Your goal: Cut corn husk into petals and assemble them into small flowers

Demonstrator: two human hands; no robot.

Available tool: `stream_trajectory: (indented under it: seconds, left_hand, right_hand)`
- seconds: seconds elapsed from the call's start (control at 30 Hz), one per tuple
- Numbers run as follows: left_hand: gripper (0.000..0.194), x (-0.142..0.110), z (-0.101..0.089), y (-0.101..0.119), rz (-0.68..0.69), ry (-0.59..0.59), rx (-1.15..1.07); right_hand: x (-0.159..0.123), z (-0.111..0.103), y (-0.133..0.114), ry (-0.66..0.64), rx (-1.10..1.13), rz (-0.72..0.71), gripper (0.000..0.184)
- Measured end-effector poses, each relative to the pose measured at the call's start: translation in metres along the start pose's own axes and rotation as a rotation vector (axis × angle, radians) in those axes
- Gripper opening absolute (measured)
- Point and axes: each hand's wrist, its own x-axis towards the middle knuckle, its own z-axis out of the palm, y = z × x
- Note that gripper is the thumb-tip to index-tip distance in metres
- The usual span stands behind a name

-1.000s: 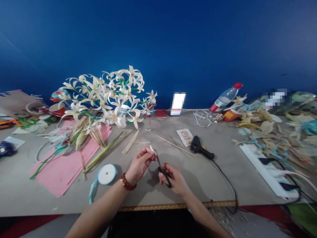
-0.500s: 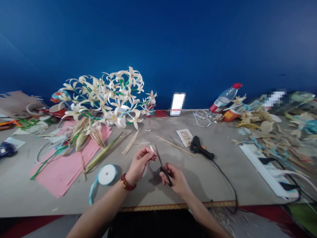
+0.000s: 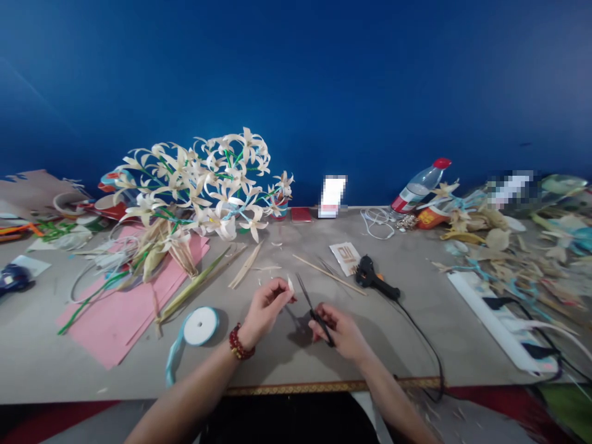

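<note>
Between the thumb and fingers of my left hand (image 3: 269, 305) is a small white pointed piece like a petal (image 3: 290, 283), its tip sticking upward. My right hand (image 3: 340, 330) grips black-handled scissors (image 3: 320, 317), blades pointing up and left. The blades stand a little to the right of the white piece, apart from it. Both hands are above the grey table (image 3: 282, 364) near its front edge. A reel of light blue ribbon (image 3: 200, 325) lies left of my left wrist. Beyond my hands lie a thin stick (image 3: 328, 274) and a dry husk strip (image 3: 245, 265).
A black glue gun (image 3: 377, 277) with a trailing cord lies to the right, near a white power strip (image 3: 502, 320). Pale handmade flowers (image 3: 222, 185) stand at the back left, above pink paper (image 3: 115, 320). A tilted bottle (image 3: 420, 185) and dried scraps (image 3: 504, 246) fill the right back.
My right hand and the scissors have shifted slightly right, so the blades have come away from the white piece. The piece now points more upright in my left hand.
</note>
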Motion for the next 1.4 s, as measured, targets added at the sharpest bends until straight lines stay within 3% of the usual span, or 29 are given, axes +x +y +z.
stream_trajectory:
  seconds: [0.17,0.23,0.37,0.6,0.83,0.93,1.03,1.13,1.23,1.33,1.4]
  left_hand:
    - [0.024,-0.001,-0.001,0.003,0.024,-0.008,0.072]
    - [0.025,0.000,-0.001,0.003,0.024,-0.013,0.067]
    - [0.025,0.001,-0.001,0.000,-0.007,-0.031,0.002]
    - [0.024,0.002,0.002,-0.002,-0.178,-0.148,-0.348]
    - [0.022,0.005,-0.001,0.000,-0.299,-0.293,-0.544]
    - [0.020,0.005,-0.002,0.004,-0.354,-0.339,-0.641]
    - [0.020,0.005,-0.002,0.006,-0.409,-0.399,-0.720]
    - [0.023,0.004,-0.004,0.005,-0.454,-0.448,-0.768]
    - [0.022,0.004,-0.007,0.002,-0.466,-0.433,-0.774]
    - [0.021,0.006,-0.009,-0.003,-0.461,-0.413,-0.737]
    - [0.023,0.008,-0.010,-0.004,-0.417,-0.370,-0.657]
  right_hand:
    - [-0.008,-0.017,-0.002,0.315,-0.527,-0.016,0.031]
    - [-0.011,-0.024,-0.004,0.369,-0.742,-0.011,0.026]
    - [-0.013,-0.034,-0.009,0.260,-1.003,-0.069,0.011]
    - [-0.002,-0.059,-0.035,0.000,-1.094,-0.070,0.014]
    - [0.006,-0.069,-0.044,-0.043,-1.237,-0.058,0.017]
    - [0.006,-0.072,-0.051,-0.104,-1.132,-0.131,0.024]
    - [0.010,-0.068,-0.064,-0.090,-0.839,-0.228,0.027]
    - [0.025,-0.047,-0.070,0.031,-0.453,-0.332,0.025]
    - [0.045,-0.018,-0.067,-0.034,-0.107,-0.425,0.020]
    - [0.058,0.001,-0.061,-0.038,0.107,-0.433,0.022]
    - [0.062,0.002,-0.060,-0.032,0.129,-0.431,0.021]
